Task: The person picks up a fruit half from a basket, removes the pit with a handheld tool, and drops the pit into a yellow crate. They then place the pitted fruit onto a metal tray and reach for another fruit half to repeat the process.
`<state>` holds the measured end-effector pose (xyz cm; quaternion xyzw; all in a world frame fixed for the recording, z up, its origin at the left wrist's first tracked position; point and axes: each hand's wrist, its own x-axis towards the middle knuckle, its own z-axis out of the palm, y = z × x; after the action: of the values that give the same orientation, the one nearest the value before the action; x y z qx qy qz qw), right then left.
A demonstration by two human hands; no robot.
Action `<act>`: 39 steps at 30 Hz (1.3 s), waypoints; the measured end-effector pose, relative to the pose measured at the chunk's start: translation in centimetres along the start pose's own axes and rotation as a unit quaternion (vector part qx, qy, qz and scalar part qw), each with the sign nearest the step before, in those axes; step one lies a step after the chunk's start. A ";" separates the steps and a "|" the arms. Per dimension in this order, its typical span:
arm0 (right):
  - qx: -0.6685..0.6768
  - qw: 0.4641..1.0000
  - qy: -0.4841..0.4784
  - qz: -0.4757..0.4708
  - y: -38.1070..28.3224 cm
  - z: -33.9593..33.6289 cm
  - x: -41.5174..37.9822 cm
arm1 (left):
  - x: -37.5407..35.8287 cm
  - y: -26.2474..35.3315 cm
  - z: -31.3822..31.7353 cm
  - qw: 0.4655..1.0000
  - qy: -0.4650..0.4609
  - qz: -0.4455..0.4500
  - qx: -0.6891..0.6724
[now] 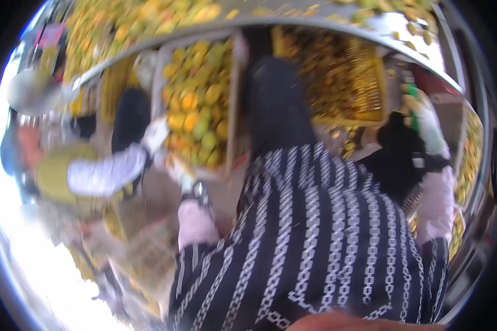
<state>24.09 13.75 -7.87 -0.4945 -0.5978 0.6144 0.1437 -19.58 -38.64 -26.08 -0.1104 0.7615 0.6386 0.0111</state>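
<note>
My left hand (183, 175), gloved and with a watch at the wrist, is at the near left corner of a pale crate (234, 105) full of yellow, orange and green fruit (199, 105). Motion blur hides its fingers and anything in them. Over on the right side, my gloved right hand (428, 124) is closed around a slim green object (412, 102), which points away from me; its exact kind is unclear.
A co-worker in an olive top (66, 171) bends in from the left, one gloved hand (157, 134) at the crate's left side. Beyond stands a yellow crate (382, 83) of brownish pieces. A metal-edged table (248, 22) bearing fruit crosses the top.
</note>
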 end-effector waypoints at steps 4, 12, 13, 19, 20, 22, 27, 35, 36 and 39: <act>-0.117 0.990 -0.025 -0.077 -2.7 -1.6 -0.1 | -7.7 13.1 13.8 0.993 -0.113 -0.020 -0.035; -0.097 0.981 -0.164 -0.048 -4.2 -2.7 0.0 | -17.7 31.7 36.4 0.835 -0.522 0.173 -0.005; -0.069 0.985 -0.158 -0.023 -4.5 -3.3 -0.3 | -19.5 32.4 39.8 0.814 -0.554 0.173 0.008; 0.018 0.981 -0.186 0.058 -6.4 -5.7 -0.8 | -27.5 31.1 56.0 0.718 -0.554 0.362 0.214; 0.019 0.982 -0.182 0.055 -6.8 -6.1 -0.8 | -27.4 30.3 58.6 0.690 -0.579 0.383 0.204; 0.044 0.980 -0.185 0.062 -6.7 -6.6 -0.5 | -29.1 29.6 60.3 0.626 -0.487 0.458 0.401; 0.093 0.980 -0.166 0.051 -7.6 -8.2 -1.1 | -30.0 29.5 62.6 0.617 -0.419 0.458 0.484; 0.089 0.982 -0.164 -0.004 -5.2 -6.8 -0.7 | -26.6 30.6 55.4 0.736 -0.605 -0.224 -0.204; 0.083 0.983 -0.162 0.001 -5.4 -6.6 -0.9 | -26.6 31.2 53.0 0.695 -0.619 -0.256 -0.263; 0.043 0.987 -0.157 -0.015 -4.6 -5.6 -0.7 | -25.8 31.2 46.4 0.619 -0.644 -0.305 -0.330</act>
<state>26.91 17.65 -2.35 -0.3759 -0.5938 0.7071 0.0785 -5.85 15.60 -0.32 0.1068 0.2198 0.7146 0.6554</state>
